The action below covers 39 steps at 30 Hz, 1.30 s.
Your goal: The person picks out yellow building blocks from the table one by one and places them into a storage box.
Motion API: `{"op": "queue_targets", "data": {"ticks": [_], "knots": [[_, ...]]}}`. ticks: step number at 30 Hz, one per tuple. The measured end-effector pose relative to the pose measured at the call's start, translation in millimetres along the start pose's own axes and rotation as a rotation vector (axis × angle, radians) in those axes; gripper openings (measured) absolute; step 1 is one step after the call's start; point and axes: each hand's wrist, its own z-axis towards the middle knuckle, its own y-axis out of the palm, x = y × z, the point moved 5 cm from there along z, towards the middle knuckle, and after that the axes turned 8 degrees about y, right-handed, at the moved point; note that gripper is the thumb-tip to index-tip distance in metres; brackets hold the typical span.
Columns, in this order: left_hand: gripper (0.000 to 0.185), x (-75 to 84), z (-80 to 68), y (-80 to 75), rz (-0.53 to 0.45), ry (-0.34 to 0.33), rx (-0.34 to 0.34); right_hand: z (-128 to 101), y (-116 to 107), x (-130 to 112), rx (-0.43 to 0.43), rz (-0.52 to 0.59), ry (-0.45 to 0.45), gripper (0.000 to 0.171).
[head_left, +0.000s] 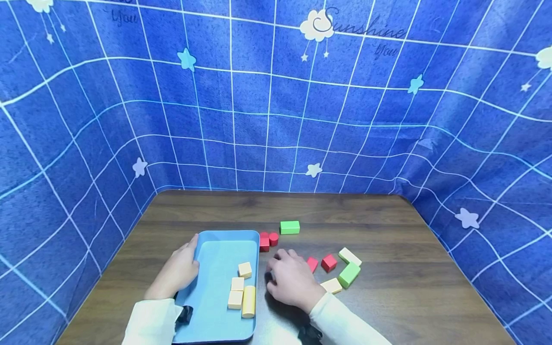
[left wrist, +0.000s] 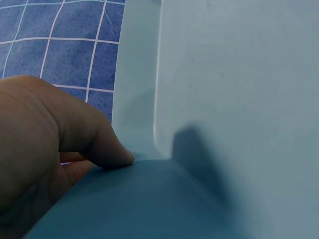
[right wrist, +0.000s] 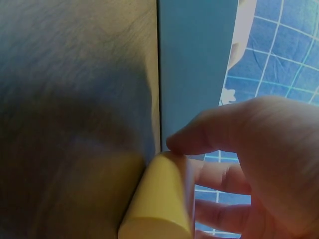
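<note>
A light blue tray (head_left: 228, 235) lies at the left of the table, its left wall gripped by my left hand (head_left: 178, 268). In the left wrist view, the thumb (left wrist: 112, 149) bends over the tray's rim with other fingers outside it. Just outside the tray's right wall, my right hand (head_left: 293, 280) is lowered near the tabletop. The right wrist view shows its thumb and fingers round a yellow cylinder (right wrist: 159, 199), which the hand hides from the head view. Inside the tray are several pale wooden cubes (head_left: 237, 284) and another yellow cylinder (head_left: 248, 302).
Beyond the right hand are a red cube (head_left: 264, 242), a red cylinder (head_left: 273, 239) and a green block (head_left: 290, 227). To its right lie red blocks (head_left: 329, 263), a green block (head_left: 349, 274) and pale blocks (head_left: 350, 257). A blue grid-patterned cloth (head_left: 276, 124) surrounds the wooden table (head_left: 388, 225).
</note>
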Motion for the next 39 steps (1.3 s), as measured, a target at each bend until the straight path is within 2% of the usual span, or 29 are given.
{"op": "queue_targets", "data": {"ticks": [9,15,20,30,39], "knots": [[0.073,-2.5,1.1,1.5,-0.015,-0.006,-0.003,-0.6,0.5,1.0,-0.074,-0.026,0.000,0.028],[0.073,-1.7,0.2,1.3,-0.018,-0.003,-0.002,-0.9,2.9,2.5,-0.143,0.013,0.030,0.030],[0.073,-0.8,-0.7,1.0,-0.022,-0.005,-0.005,-0.8,6.0,3.7,-0.167,0.034,0.051,0.030],[0.073,-0.3,-1.4,-0.1,-0.012,-0.007,-0.009,1.0,6.0,4.4,-0.132,0.051,0.066,0.019],[0.073,-0.3,-0.8,-0.3,-0.016,-0.011,-0.009,1.3,0.1,2.6,-0.055,0.059,0.009,0.012]]}}
